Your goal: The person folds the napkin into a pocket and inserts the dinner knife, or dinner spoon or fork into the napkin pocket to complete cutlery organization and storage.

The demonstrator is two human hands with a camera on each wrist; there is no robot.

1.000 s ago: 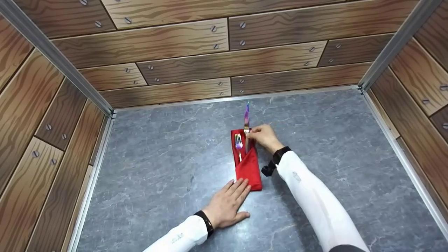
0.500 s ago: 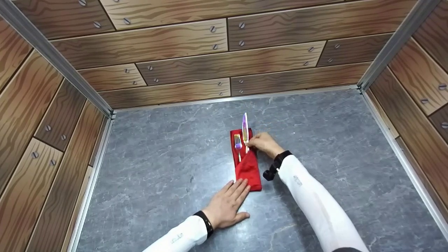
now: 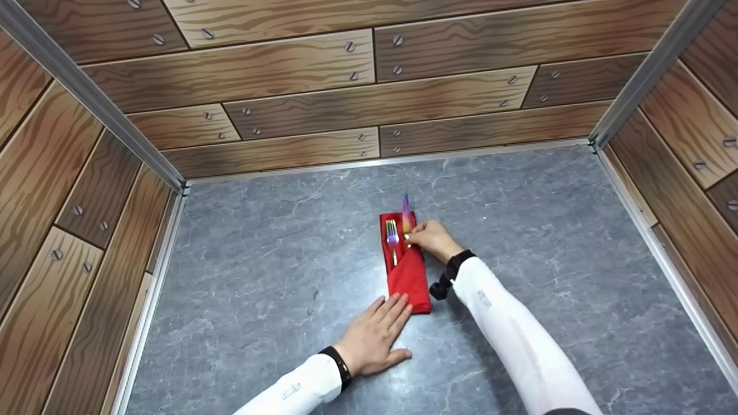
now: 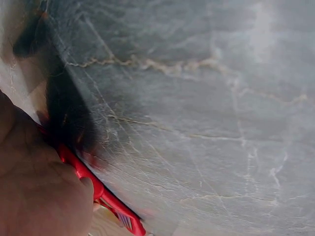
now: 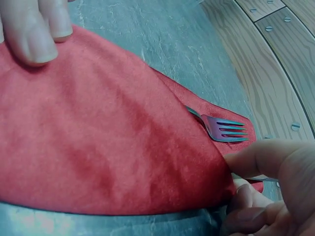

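A red folded cloth napkin lies on the grey marbled surface, its front flap making a slanted pocket. Inside it stands a rainbow-coloured fork, tines showing above the flap; its handle is partly hidden. Beside the fork, on the right, a rainbow-coloured table knife is partly in the pocket, its blade sticking out past the napkin's far edge. My right hand pinches the knife near the pocket's opening. With fingers straight, my left hand rests on the napkin's near end; its fingertips press the cloth in the right wrist view.
Wood-patterned panels wall in the work surface at the back and both sides. Metal strips run along the bottom of the walls. A black band is on the left wrist, and a black strap with a camera on the right.
The knife has slid toward me, deeper into the napkin pocket, with my right hand moving down slightly with it. My left hand has stayed in place on the cloth.
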